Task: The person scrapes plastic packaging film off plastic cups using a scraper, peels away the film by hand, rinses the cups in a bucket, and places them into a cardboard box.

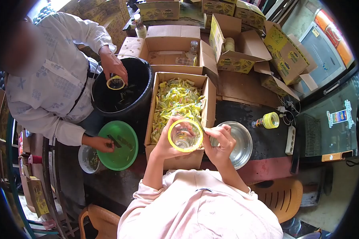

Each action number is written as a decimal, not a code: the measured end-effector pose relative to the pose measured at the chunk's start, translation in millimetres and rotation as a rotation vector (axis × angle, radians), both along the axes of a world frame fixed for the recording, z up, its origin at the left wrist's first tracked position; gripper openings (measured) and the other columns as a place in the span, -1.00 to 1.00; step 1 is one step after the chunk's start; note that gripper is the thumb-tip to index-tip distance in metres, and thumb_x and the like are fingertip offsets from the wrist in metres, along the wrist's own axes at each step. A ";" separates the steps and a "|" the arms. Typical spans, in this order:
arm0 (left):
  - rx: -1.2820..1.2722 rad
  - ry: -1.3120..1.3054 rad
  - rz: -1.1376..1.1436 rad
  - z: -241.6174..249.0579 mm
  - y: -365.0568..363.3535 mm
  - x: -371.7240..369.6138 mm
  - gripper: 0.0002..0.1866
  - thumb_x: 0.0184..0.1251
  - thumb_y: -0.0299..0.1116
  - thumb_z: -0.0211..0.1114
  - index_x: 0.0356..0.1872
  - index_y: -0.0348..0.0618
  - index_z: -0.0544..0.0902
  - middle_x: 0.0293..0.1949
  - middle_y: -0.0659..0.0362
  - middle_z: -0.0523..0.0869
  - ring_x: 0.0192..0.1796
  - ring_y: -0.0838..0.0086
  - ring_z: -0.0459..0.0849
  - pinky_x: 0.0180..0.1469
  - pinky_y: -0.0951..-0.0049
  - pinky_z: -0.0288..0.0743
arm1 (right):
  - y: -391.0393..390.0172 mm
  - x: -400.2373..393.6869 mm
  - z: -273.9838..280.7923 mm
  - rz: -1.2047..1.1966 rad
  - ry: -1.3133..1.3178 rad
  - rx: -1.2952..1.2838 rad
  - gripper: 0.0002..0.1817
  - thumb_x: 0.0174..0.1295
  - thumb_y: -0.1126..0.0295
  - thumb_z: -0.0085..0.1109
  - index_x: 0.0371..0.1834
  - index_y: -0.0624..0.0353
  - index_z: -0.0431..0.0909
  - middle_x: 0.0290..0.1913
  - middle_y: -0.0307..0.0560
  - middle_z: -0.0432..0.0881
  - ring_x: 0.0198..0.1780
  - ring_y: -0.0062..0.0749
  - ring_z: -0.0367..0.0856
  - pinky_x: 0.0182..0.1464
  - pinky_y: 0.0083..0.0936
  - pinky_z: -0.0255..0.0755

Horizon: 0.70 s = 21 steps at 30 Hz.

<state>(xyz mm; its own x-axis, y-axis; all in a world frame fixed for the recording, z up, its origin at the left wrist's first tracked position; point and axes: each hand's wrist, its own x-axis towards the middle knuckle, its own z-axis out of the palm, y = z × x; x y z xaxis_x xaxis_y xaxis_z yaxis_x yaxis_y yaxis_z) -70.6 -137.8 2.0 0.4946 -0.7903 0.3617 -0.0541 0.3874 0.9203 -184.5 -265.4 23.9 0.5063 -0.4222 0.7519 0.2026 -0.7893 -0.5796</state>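
My left hand [165, 140] is wrapped around a clear plastic jar [184, 137] with a yellow rim, its round end facing up at me. On the jar's right side, my right hand [220, 145] has its fingers bent together in a pinch; what lies between them, if anything, is too small to make out. Just beyond the jar stands a cardboard box [152, 119] full of small yellow wrapped packets [179, 95]. Below and beside my right hand is a shiny metal bowl [243, 147] on the table.
At left, another person holds a yellow-rimmed jar [115, 83] over a black bucket [141, 91]; their other hand holds a dark strip above a green basin [125, 159]. A stack of yellow rings [270, 120] and a power strip [290, 140] lie right. Open cartons [237, 59] stand behind.
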 end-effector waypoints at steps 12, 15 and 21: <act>0.107 0.152 0.071 3.2 1.7 -9.4 -0.24 -0.21 -0.55 0.51 0.10 -0.23 0.29 -0.06 0.14 0.47 -0.08 0.47 0.55 -0.05 0.47 0.51 | 2.3 2.5 1.4 -0.055 0.041 0.000 -0.79 -0.13 0.55 0.38 -0.40 0.05 0.61 -0.55 -0.30 0.56 -0.52 -0.48 0.46 -0.29 -0.53 0.23; 0.112 0.066 0.059 9.7 1.0 -13.8 -0.24 -0.19 -0.56 0.49 0.12 -0.22 0.27 -0.03 0.15 0.42 -0.08 0.48 0.52 -0.04 0.47 0.49 | 1.2 3.7 4.8 -0.052 0.077 0.018 -0.79 -0.12 0.55 0.36 -0.39 0.05 0.62 -0.54 -0.29 0.58 -0.50 -0.49 0.51 -0.28 -0.51 0.25; 0.101 -0.064 0.090 2.5 0.8 -7.6 -0.18 -0.07 -0.47 0.39 0.23 -0.21 0.11 0.05 0.10 0.37 0.07 0.42 0.42 0.08 0.40 0.41 | -0.2 2.3 10.3 -0.092 0.126 0.088 -0.82 -0.10 0.56 0.34 -0.40 0.08 0.61 -0.52 -0.27 0.60 -0.46 -0.46 0.57 -0.24 -0.52 0.28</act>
<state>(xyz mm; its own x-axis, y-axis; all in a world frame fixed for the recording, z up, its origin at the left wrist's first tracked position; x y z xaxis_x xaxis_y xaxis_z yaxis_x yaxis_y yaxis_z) -78.3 -137.0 4.5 0.5433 -0.7780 0.3155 -0.1444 0.2836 0.9480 -182.2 -265.6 34.2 0.5506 -0.5325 0.6429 0.0530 -0.7463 -0.6635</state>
